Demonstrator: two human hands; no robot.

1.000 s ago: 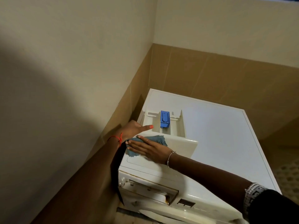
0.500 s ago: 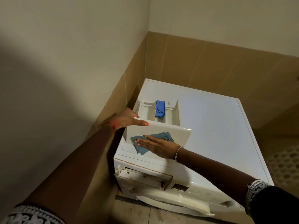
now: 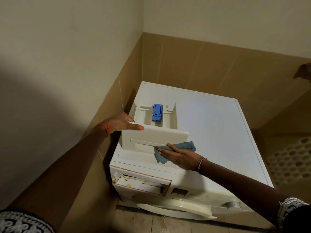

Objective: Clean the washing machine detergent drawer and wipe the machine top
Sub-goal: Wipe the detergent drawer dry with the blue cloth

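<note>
The white detergent drawer (image 3: pixel 151 137) lies pulled out on the washing machine top (image 3: pixel 210 125), its front panel facing me and a blue insert (image 3: pixel 157 112) in its middle compartment. My left hand (image 3: pixel 123 123) grips the drawer's left front corner, thumb over the panel's top edge. My right hand (image 3: pixel 178 155) lies flat with straight fingers on a blue cloth (image 3: pixel 183 147), pressing it against the lower right of the drawer's front panel and the machine top.
The machine stands in a corner: a wall close on the left, a brown tiled wall behind. The drawer's vacant slot (image 3: pixel 143 182) gapes at the machine's front top left. A white perforated basket (image 3: pixel 291 162) stands to the right. The door (image 3: pixel 176 211) is below.
My right hand has slid the cloth from the left-middle of the drawer's front panel to its lower right corner. My left hand keeps its hold on the drawer.
</note>
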